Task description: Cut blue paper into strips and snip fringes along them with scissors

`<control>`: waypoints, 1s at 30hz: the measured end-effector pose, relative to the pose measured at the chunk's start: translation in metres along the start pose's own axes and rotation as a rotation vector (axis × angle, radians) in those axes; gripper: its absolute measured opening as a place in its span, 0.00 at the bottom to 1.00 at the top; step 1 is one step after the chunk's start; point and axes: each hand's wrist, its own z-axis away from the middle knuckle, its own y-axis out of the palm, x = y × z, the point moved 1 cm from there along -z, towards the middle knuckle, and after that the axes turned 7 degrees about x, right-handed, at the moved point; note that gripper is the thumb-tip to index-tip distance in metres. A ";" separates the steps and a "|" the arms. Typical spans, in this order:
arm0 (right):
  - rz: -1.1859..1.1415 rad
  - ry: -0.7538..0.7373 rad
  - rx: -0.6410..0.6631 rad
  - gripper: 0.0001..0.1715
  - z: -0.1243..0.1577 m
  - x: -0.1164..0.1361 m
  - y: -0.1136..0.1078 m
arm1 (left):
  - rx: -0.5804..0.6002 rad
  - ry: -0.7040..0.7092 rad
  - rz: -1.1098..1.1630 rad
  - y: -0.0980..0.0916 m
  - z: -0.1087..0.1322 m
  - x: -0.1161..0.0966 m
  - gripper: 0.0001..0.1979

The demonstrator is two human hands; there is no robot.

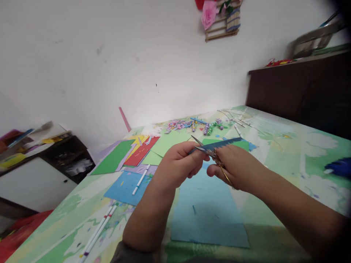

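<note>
My left hand [182,162] is closed on one end of a narrow dark blue paper strip [227,143], whose long edge looks fringed with cuts. My right hand [233,164] grips a pair of scissors [201,148] with gold-coloured handles. Their blades are spread apart and point left, close to the strip and my left fingers. Below both hands a light blue sheet of paper [208,215] lies flat, with a few tiny scraps on it.
Coloured sheets, among them a red sheet [141,151] and a green sheet [113,157], lie at left. White markers [97,233] rest near the front left. Paper scraps [179,125] and curled paper pieces [210,128] are at the back. A dark cabinet [298,87] stands right.
</note>
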 end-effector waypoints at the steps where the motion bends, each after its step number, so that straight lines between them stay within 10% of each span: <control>1: -0.004 -0.005 0.009 0.24 -0.001 0.000 0.000 | 0.001 -0.003 0.007 0.000 0.000 0.000 0.10; 18: -0.144 -0.085 -0.082 0.31 0.000 -0.007 0.003 | -0.078 0.049 -0.057 0.003 -0.002 -0.001 0.10; 30: -0.207 -0.135 -0.066 0.36 0.004 -0.003 0.001 | -0.118 0.282 -0.501 0.010 0.000 -0.009 0.12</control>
